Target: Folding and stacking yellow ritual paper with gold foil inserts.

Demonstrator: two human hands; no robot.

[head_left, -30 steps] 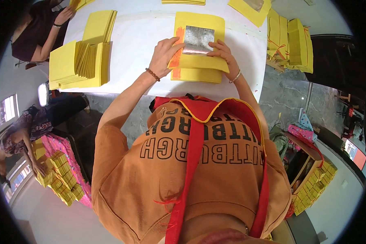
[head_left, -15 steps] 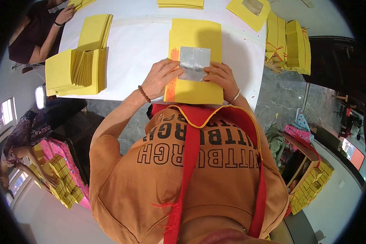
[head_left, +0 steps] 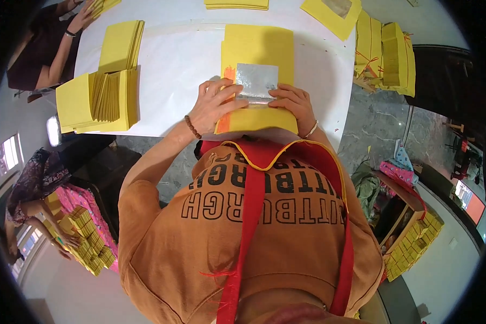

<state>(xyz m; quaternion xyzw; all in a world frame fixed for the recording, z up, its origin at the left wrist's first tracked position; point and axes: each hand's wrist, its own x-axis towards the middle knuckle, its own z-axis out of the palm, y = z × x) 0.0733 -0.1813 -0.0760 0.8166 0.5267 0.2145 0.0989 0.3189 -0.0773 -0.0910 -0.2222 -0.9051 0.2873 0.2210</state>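
In front of me lies a yellow paper sheet [head_left: 259,43], apparently on top of other yellow paper, with a silver foil square [head_left: 257,78] at its middle and an orange streak [head_left: 224,122] down its left side. My left hand [head_left: 215,102] pinches the sheet at the foil's lower left corner. At the lower right corner of the foil, my right hand [head_left: 296,101] does the same. Between the hands the sheet bends across the foil's lower part. Its near edge curls up off the table, close to my apron [head_left: 259,151].
Folded yellow paper stacks [head_left: 97,102] stand at the table's left. More yellow paper [head_left: 236,4] lies at the far edge, and a foil-marked sheet [head_left: 332,13] at far right. Tied yellow bundles [head_left: 383,54] sit beyond the right edge. Other people's hands [head_left: 80,20] work at left.
The near part of the sheet, flat before, now curls upward, and a bend has formed across the foil. Both hands stay at the foil's lower corners, closed on the paper.
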